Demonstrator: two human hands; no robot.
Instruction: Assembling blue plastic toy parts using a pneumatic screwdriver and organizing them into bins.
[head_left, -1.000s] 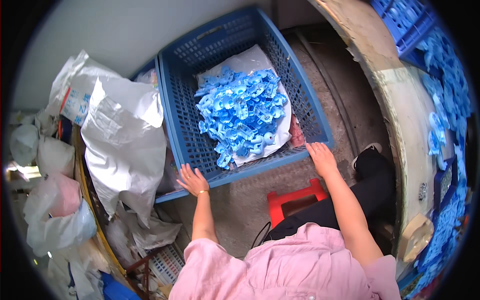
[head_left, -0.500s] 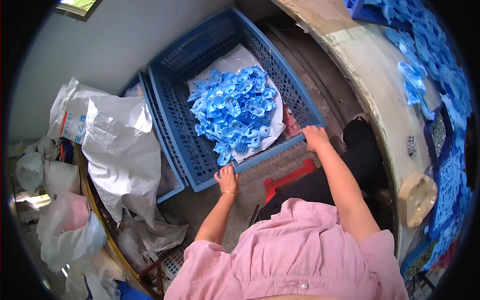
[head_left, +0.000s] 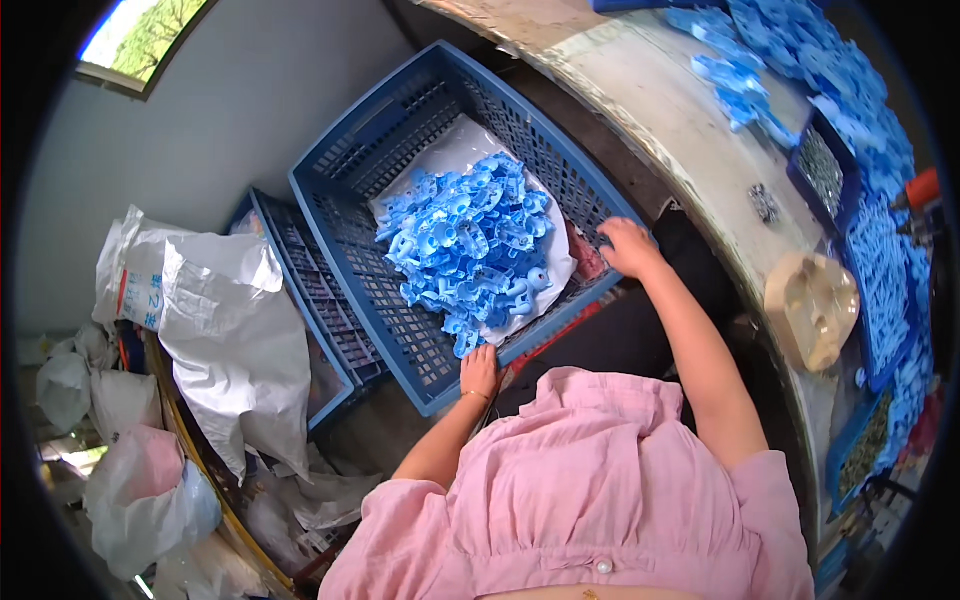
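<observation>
A large blue slatted plastic crate (head_left: 345,262) stands in front of me, its near side close to my body. Inside, a heap of light-blue molded plastic parts (head_left: 465,235) lies on a white plastic sheet (head_left: 462,148). My left hand (head_left: 480,370) is closed over the crate's near rim, left of its middle, thumb hidden. My right hand (head_left: 627,248) is hooked over the rim by the near right corner, with its fingers bent inward. Neither hand touches the blue parts. A reddish piece (head_left: 585,255) shows beside the sheet, below my right hand.
Left of the crate stands another blue crate (head_left: 335,385), partly under a white sack (head_left: 225,330). A workbench (head_left: 680,130) curves along the right, holding more blue parts (head_left: 870,110), a tray of small metal pieces (head_left: 822,170) and a tan block (head_left: 812,310). Plastic bags (head_left: 150,490) hang lower left.
The crate has come nearer my body and turned slightly, widening the gap to the neighboring crate. Both hands have stayed at its rim. The red stool is now mostly covered. My view has shifted too.
</observation>
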